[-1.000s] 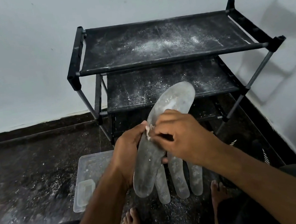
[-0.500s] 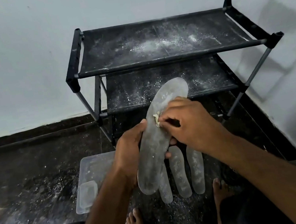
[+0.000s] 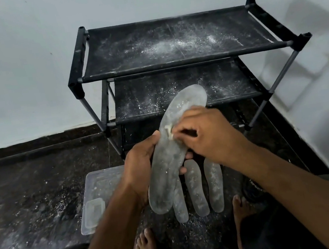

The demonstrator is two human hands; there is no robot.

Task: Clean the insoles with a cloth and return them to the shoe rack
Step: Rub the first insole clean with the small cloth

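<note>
My left hand [image 3: 140, 166] grips a grey translucent insole [image 3: 170, 157] by its edge and holds it tilted in front of the black shoe rack [image 3: 171, 63]. My right hand [image 3: 210, 134] pinches a small pale cloth [image 3: 169, 132] and presses it on the insole's upper half. The cloth is mostly hidden under the fingers. Three more insoles [image 3: 197, 190] lie side by side on the dark floor below my hands, the leftmost partly hidden behind the held one.
The rack's shelves are dusted with white powder, as is the floor. A clear plastic container [image 3: 97, 181] with a small lid [image 3: 93, 212] in it sits on the floor at the left. My bare feet [image 3: 145, 246] are near the insoles. A white wall stands behind and to the right.
My right hand with the cloth has slid up along the insole, away from my left hand. The left hand keeps its grip in the same place.
</note>
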